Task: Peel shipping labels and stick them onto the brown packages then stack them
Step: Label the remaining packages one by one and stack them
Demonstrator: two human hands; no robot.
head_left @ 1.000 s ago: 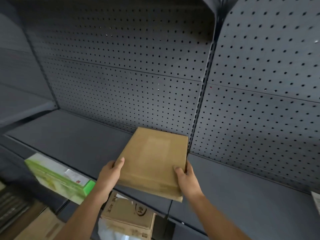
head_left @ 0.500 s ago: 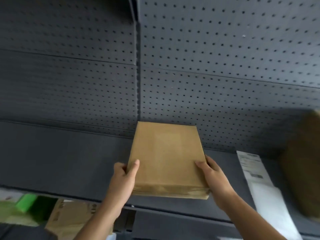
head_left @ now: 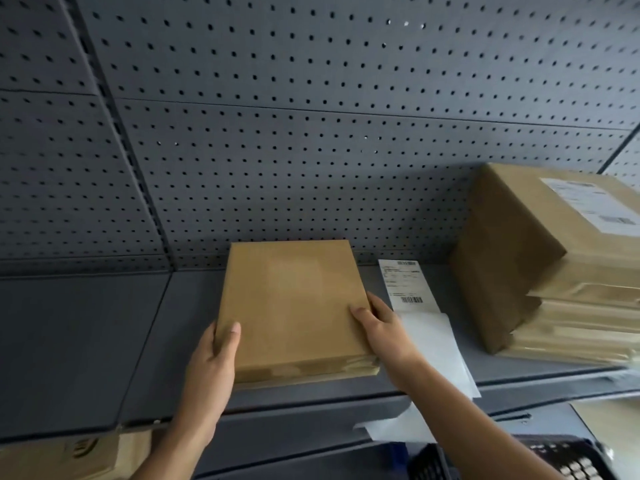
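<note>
A flat brown package (head_left: pixel 294 306) with no label on its top lies on the grey shelf (head_left: pixel 86 341). My left hand (head_left: pixel 211 362) grips its near left corner, thumb on top. Holding its right edge is my right hand (head_left: pixel 381 330). Just right of the package lies a white shipping label (head_left: pixel 405 285) with barcodes, and blank white backing sheets (head_left: pixel 433 344) reach the shelf's front edge. Further right stands a stack of brown packages (head_left: pixel 540 265); a label (head_left: pixel 592 206) is stuck on the top one.
A grey pegboard wall (head_left: pixel 311 133) backs the shelf. Below the shelf, a cardboard box (head_left: pixel 69 455) shows at the lower left and a dark plastic crate (head_left: pixel 561 459) at the lower right. A loose white sheet (head_left: pixel 391 424) hangs under the shelf edge.
The view has swung right along the shelf. Both hands have carried the brown package rightwards and lowered it onto the shelf beside the label; the stack has come fully into view.
</note>
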